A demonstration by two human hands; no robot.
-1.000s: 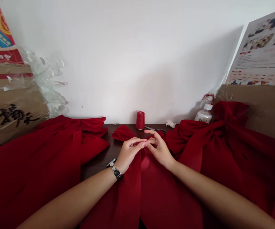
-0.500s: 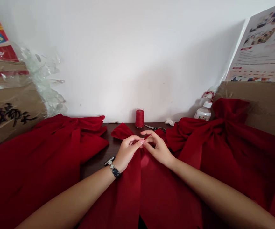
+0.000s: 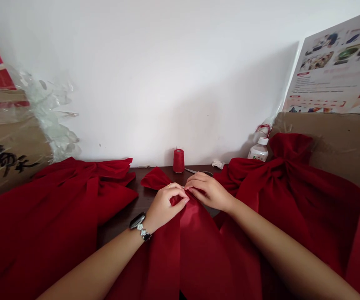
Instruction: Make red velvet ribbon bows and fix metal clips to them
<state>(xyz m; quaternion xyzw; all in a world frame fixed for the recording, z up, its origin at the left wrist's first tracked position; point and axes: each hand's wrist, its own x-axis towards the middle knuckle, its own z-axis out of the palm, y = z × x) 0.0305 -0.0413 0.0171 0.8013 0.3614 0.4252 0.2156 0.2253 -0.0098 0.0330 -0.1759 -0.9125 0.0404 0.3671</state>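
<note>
My left hand (image 3: 167, 204) and my right hand (image 3: 208, 191) meet at the gathered centre of a red velvet bow (image 3: 195, 246), with the fingers of both closed on the cloth. Its loop rises beyond my left hand, and its long tails run down toward me. A black watch with a beaded band (image 3: 141, 226) circles my left wrist. Another red bow (image 3: 58, 200) lies to the left, and a larger one (image 3: 295, 200) lies to the right.
A cone of red thread (image 3: 178, 161) and scissors (image 3: 195, 171) lie on the dark wooden table (image 3: 145, 196), near a white bottle (image 3: 258, 151). Cardboard (image 3: 8, 162) in plastic stands at left, and a printed poster (image 3: 333, 71) leans at right.
Both hands have dropped from fingertips nearly touching onto the bow's centre and closed on the cloth. The view has also shifted slightly, so the scene sits further left.
</note>
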